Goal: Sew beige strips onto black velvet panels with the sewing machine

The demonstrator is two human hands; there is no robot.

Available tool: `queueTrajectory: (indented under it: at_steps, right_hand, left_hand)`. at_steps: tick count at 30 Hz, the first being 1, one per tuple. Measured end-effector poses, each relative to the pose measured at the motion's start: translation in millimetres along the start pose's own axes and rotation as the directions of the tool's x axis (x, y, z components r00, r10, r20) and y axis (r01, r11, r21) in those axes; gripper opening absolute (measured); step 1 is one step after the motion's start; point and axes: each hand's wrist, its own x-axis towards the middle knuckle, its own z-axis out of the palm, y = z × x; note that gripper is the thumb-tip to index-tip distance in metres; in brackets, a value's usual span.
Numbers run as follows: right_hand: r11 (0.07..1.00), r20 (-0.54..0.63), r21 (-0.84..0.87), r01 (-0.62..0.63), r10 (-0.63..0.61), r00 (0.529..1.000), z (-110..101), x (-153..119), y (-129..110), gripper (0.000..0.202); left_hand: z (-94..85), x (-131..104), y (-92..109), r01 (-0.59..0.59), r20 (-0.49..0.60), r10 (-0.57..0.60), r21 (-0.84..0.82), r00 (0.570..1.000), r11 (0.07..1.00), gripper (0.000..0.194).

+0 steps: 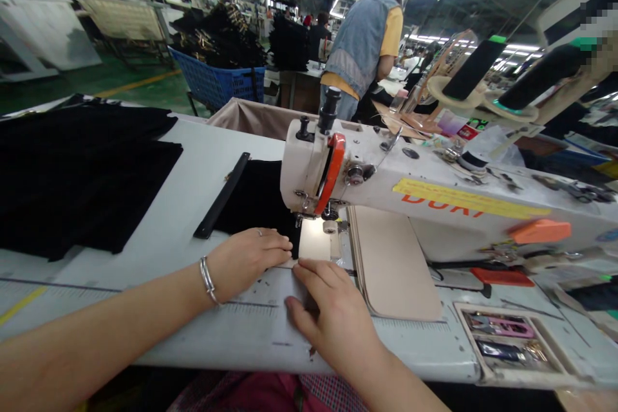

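Note:
A black fabric piece (261, 190) lies under the head of the sewing machine (304, 164), with a dark strip (222, 196) along its left edge. My left hand (248, 257) rests flat on the fabric's near edge, fingers stretched toward the needle area. Close beside it, my right hand (331, 299) touches the near edge of a small pale beige piece (315, 241) with its fingertips; the thumb is held apart. The machine's lamp lights the pale piece. The needle tip is too small to make out.
Black fabric pieces (87, 174) are piled at the left of the table. Beige panels (393, 264) lie right of the needle. A tool tray (514, 341) is set at the front right. Beyond stand a loaded blue basket (219, 80) and a person in a denim vest (360, 45).

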Motion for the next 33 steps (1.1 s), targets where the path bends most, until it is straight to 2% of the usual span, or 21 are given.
queueTrajectory:
  at_steps: [5,10,16,22,33]
  right_hand:
    - [0.999,0.025,-0.048,0.006,-0.005,1.0,-1,16,9,0.043]
    - [0.996,0.03,-0.085,0.016,-0.014,0.999,-1,30,19,0.045]
    - [0.992,0.008,-0.128,0.012,-0.011,1.0,4,43,26,0.047]
    - [0.99,-0.016,-0.144,0.005,-0.007,1.0,8,45,26,0.049]
    - [0.989,-0.053,-0.144,0.01,-0.018,0.998,11,43,24,0.047]
  left_hand:
    - [1.8,13,-14,0.028,-0.005,-0.028,0.031,1.0,0.999,0.03]
    - [4.5,24,-27,0.035,-0.049,-0.034,0.005,0.998,0.999,0.022]
    - [8.7,34,-39,0.128,-0.069,-0.131,-0.054,0.989,0.99,0.026]
    - [9.4,39,-41,0.166,-0.097,-0.17,-0.048,0.981,0.985,0.025]
    - [9.1,39,-39,0.164,-0.108,-0.167,-0.033,0.98,0.986,0.025]
